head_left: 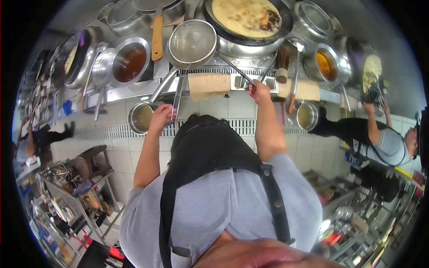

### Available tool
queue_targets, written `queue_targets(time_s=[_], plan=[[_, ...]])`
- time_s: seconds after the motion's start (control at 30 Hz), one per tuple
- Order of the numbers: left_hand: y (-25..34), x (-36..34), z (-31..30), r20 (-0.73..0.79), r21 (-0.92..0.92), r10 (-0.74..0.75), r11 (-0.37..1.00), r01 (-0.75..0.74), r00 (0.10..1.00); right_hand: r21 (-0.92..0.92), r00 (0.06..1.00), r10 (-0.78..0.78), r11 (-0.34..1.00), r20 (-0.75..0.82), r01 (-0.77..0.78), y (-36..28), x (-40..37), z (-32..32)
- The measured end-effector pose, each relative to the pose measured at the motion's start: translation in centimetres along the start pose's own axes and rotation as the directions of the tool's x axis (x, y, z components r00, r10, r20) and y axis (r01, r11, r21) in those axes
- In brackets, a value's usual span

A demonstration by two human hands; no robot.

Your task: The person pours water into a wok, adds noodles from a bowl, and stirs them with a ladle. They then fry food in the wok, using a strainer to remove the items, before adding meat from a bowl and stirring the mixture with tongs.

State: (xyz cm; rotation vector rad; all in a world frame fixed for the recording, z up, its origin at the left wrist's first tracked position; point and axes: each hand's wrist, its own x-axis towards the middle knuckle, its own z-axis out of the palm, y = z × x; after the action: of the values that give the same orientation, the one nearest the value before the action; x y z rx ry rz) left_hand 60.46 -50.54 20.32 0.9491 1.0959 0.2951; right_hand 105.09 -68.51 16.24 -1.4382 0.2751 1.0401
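Observation:
My left hand [164, 117] is closed around the looped wire handle of a round mesh strainer [193, 41]. The strainer's bowl sits over a metal pan whose thick handle [165, 84] slants down toward me. My right hand [259, 92] grips a thin, long metal tool [237, 69] at the stove's front edge; its far end points toward the strainer and the griddle. A second thin rod [269, 68] runs up from beside the same hand. Ahead of it, a pale, browned flatbread-like round [246, 17] lies on a wide dark griddle [210, 20].
A pot of reddish-brown liquid [133, 64] stands left and a pot of amber liquid [326, 63] right. A brush [283, 62] and a wooden-handled utensil [292, 94] lie right of my hand. Two lower pots [142, 118] [308, 116] flank me. Another person [380, 136] works at right.

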Motion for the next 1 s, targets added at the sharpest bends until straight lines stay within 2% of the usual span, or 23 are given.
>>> queue_targets(time_s=[0.07,0.13,0.2,0.23,0.27,0.3,0.33,0.37,0.4,0.47,0.5,0.57,0.6,0.63,0.67,0.7,0.73,0.8,0.83,0.87,0.93,0.97,1.0], plan=[[0.1,0.7,0.9,-0.097,0.105,0.032,0.994,-0.022,0.995,0.045,0.994,0.071,0.996,0.078,-0.075,-0.3,0.5,-0.7],[-0.3,1.9,0.3,-0.14,0.144,0.079,0.988,-0.059,0.987,0.095,0.961,0.062,0.991,0.27,-0.09,-1.4,-1.0,-1.7],[1.2,1.0,1.0,-0.273,0.226,0.26,0.953,-0.201,0.926,0.055,0.964,0.061,0.995,0.258,-0.077,-1.0,-1.5,-2.9],[2.7,0.1,1.8,-0.284,0.135,0.296,0.954,-0.267,0.912,-0.004,0.965,0.054,0.999,0.257,-0.054,-0.5,-1.6,-3.2],[4.8,-0.6,2.9,-0.271,-0.001,0.261,0.962,-0.272,0.926,-0.063,0.966,0.044,0.998,0.254,-0.029,-0.3,-1.7,-3.8],[5.6,0.2,2.3,-0.214,-0.17,0.258,0.94,-0.296,0.942,-0.189,0.969,0.126,0.978,0.213,-0.085,-0.6,-1.9,-4.5],[7.0,0.6,2.0,-0.162,-0.336,0.263,0.892,-0.304,0.951,-0.175,0.973,0.116,0.981,0.201,-0.081,-0.7,-2.0,-5.9],[8.4,1.3,1.9,-0.151,-0.332,0.269,0.893,-0.305,0.951,-0.471,0.985,-0.169,0.872,-0.032,0.135,-1.0,-2.2,-7.5],[11.1,1.3,2.1,-0.118,-0.391,0.281,0.868,-0.304,0.953,-0.75,0.859,-0.489,0.623,-0.153,0.222,-1.5,-2.3,-9.1],[15.8,1.1,2.5,-0.089,-0.45,0.296,0.84,-0.303,0.951,-0.951,0.486,-0.865,0.247,-0.129,0.186,-2.6,-3.2,-13.3],[18.0,1.2,2.9,-0.031,-0.493,0.304,0.824,-0.279,0.952,-0.951,0.483,-0.865,0.248,-0.132,0.185,-2.6,-3.2,-14.0],[22.1,2.3,4.0,0.027,-0.544,0.331,0.797,-0.264,0.943,-0.973,0.366,-0.904,0.172,-0.219,-0.156,-2.9,-1.5,-15.2],[23.8,2.9,4.5,0.127,-0.494,0.34,0.836,-0.238,0.932,-0.974,0.359,-0.909,0.168,-0.212,-0.151,-2.0,0.7,-17.1],[24.9,3.8,5.1,0.223,-0.438,0.341,0.872,-0.219,0.913,-0.987,0.456,-0.876,0.157,-0.161,-0.047,-0.5,3.7,-19.3],[25.6,4.7,6.1,0.217,-0.445,0.352,0.866,-0.229,0.91,-0.986,0.543,-0.834,0.154,-0.096,0.061,-0.2,5.5,-19.9],[26.2,5.5,7.2,0.154,-0.401,0.344,0.878,-0.26,0.926,-0.856,0.783,-0.572,0.507,-0.244,0.104,-2.1,4.1,-18.6],[26.8,6.4,7.6,0.092,-0.35,0.333,0.893,-0.282,0.939,-0.853,0.785,-0.569,0.511,-0.245,0.105,-3.6,2.6,-17.5],[26.7,10.7,5.7,0.118,-0.298,0.269,0.928,-0.224,0.956,-0.837,0.769,-0.608,0.513,-0.198,0.189,-5.9,-0.9,-15.3],[26.8,12.3,5.4,0.138,-0.253,0.21,0.952,-0.171,0.968,-0.903,0.679,-0.723,0.365,-0.123,0.226,-5.7,-2.2,-15.1],[26.9,11.5,6.2,0.152,-0.253,0.21,0.953,-0.167,0.966,-0.904,0.672,-0.728,0.368,-0.134,0.218,-5.3,-5.0,-14.1],[26.4,7.7,7.8,0.021,-0.228,0.262,0.941,-0.25,0.965,-0.576,0.765,-0.608,0.709,-0.21,0.406,-6.1,-11.9,-9.8],[25.0,7.4,7.4,0.048,-0.12,0.35,0.932,-0.342,0.936,-0.458,0.788,-0.578,0.772,-0.214,0.441,-6.4,-14.0,-8.5],[24.2,6.2,7.3,0.056,-0.116,0.342,0.935,-0.334,0.938,-0.458,0.788,-0.573,0.776,-0.225,0.434,-7.4,-15.8,-7.3]])
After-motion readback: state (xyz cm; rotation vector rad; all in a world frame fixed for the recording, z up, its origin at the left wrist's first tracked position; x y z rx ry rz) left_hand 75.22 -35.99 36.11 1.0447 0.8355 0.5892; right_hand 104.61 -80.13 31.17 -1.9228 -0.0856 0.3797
